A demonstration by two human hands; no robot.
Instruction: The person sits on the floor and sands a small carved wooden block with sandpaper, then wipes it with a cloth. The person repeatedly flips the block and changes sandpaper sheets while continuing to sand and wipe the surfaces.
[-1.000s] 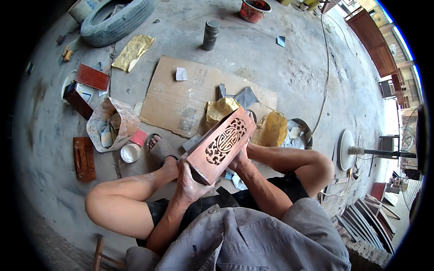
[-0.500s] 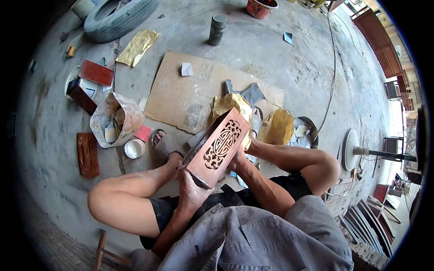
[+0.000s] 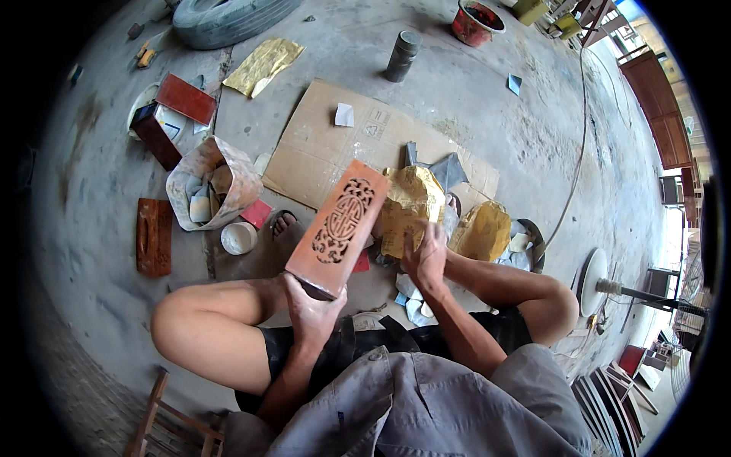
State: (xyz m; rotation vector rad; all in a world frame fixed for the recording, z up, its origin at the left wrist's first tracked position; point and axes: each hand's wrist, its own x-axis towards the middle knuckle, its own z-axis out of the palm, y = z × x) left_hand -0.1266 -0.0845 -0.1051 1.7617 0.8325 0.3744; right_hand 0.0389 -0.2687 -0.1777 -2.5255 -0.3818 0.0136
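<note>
L hand [image 3: 314, 311]: same grip as 0.5 s ago, fingers + thumb clamped round near end of box; now holds it alone.
Carved box [image 3: 344, 221]: reddish wood, fretwork face up, held off floor betw. the legs; swung L vs. 0.5 s ago, now points more straight ahead.
Red piece [image 3: 362, 262]: now shows just R of box, hidden before.
R hand [image 3: 428, 263]: was on box, now off it to the R, at near edge of gold sheet [image 3: 415, 202]; fingers part bent, blurred, can't tell if pinching anything.
Wood block [image 3: 154, 238]: far L, brown, on floor.
Red panel [image 3: 185, 99]: above dark panel [image 3: 154, 135], both leaning on a round white pail.
Stained bucket [image 3: 177, 199]: tipped, mouth showing sheets; white tub [image 3: 239, 238] just beside.
Cardboard [image 3: 304, 145]: flat on floor beyond box; box hides pt of near edge. White scrap [image 3: 344, 115] on it.
Dark cylinder [image 3: 403, 55]: upright, beyond cardboard.
Grey cloth [image 3: 448, 171]: on cardboard, pt hidden by gold sheet.
2nd gold sheet [image 3: 482, 232]: R of R hand, by basin of scraps [image 3: 524, 245].
Cable [image 3: 582, 152]: across floor, R.
</note>
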